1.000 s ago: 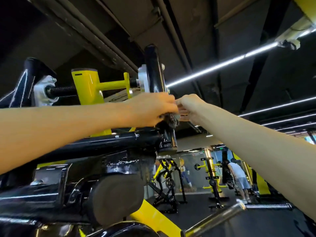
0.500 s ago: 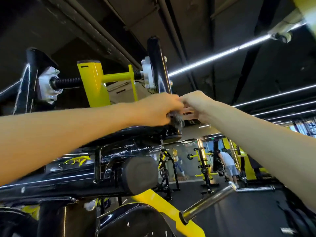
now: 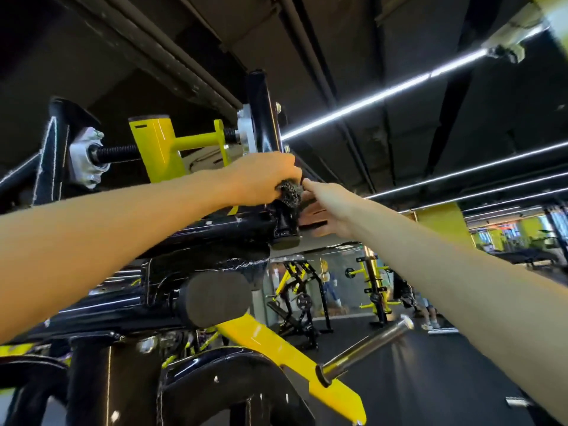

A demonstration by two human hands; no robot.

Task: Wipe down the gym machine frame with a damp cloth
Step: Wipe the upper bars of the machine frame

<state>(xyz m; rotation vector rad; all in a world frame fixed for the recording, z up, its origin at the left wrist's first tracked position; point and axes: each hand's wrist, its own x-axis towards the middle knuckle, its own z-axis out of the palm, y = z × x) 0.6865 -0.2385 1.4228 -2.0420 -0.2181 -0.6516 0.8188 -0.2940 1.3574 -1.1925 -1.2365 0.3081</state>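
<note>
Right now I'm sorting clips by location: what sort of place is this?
A gym, probably a commercial one: yellow-and-black weight machines stand in the background, a chrome plate peg juts out nearby, and a foam roller pad sits close by.

On my feed, a dark ceiling (image 3: 353, 41) crossed by beams carries long white light strips (image 3: 384, 89) running in parallel lines. Below lies a dark floor (image 3: 430, 379) with a yellow pillar (image 3: 442, 229) at right, and far back stand yellow-and-black machines (image 3: 373, 290), a person (image 3: 425, 305) beside them.
</note>
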